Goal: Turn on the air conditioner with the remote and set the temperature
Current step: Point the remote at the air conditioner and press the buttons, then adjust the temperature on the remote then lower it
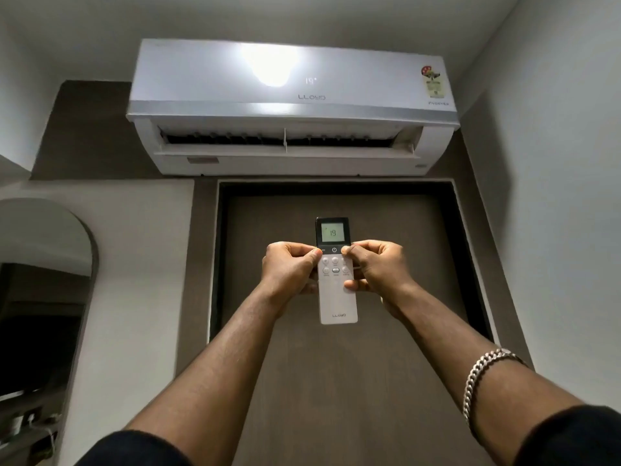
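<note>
A white air conditioner [292,105] hangs high on the wall, its flap open and its front showing 19. Below it I hold a slim white remote [337,302] upright with a dark top and a lit screen that also reads 19. My left hand [289,269] grips the remote's left edge, thumb on the button at the dark band's left end. My right hand [378,265] grips the right edge, thumb on the button at that band's right end. A silver chain bracelet [484,375] circles my right wrist.
A dark brown door [336,381] in a black frame stands straight ahead under the air conditioner. An arched mirror [43,297] is set in the left wall. A pale wall [554,196] closes in on the right.
</note>
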`<action>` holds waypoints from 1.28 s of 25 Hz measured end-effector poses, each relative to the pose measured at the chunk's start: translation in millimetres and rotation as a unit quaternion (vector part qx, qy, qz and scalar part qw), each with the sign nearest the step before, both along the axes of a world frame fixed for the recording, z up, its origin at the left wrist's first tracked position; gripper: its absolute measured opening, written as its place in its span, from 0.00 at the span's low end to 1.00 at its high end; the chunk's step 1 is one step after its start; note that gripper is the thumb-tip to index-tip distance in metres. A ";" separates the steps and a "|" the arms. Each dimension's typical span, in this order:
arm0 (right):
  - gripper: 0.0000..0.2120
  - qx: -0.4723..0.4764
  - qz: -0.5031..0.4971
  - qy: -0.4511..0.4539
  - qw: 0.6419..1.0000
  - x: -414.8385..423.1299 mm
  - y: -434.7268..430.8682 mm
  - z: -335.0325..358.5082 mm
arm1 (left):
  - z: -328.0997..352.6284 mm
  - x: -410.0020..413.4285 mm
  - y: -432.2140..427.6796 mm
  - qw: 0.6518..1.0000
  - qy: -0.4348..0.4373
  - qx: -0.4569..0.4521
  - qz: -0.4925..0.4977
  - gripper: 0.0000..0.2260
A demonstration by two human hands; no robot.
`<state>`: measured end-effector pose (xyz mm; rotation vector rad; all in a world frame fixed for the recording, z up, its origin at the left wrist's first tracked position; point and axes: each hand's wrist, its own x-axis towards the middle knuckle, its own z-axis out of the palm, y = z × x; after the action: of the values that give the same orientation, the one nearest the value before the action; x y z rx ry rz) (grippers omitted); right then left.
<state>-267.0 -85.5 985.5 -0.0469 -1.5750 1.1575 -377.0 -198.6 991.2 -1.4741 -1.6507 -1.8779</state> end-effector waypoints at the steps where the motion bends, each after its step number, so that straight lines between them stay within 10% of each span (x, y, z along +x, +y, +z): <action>1: 0.04 -0.014 -0.011 -0.008 1.000 0.4 5.1 -10.7 | -7.8 -0.1 7.4 1.000 -0.012 -0.010 -0.008 0.11; 13: 0.03 -0.254 -0.172 -0.200 0.930 77.1 145.5 -275.8 | -275.6 49.3 191.6 0.938 -0.202 -0.246 -0.133 0.07; 25: 0.06 -0.638 -0.254 -0.261 0.679 314.6 180.1 -744.5 | -751.8 270.4 291.2 0.731 -0.299 -0.574 -0.215 0.06; 32: 0.02 -0.770 -0.254 -0.242 0.533 396.5 123.9 -926.6 | -943.7 366.0 255.7 0.638 -0.210 -0.709 -0.214 0.07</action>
<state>129.5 38.4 58.9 -1.9903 -0.2956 1.7169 -11.0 57.1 47.5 -1.9917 -3.7167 -0.7148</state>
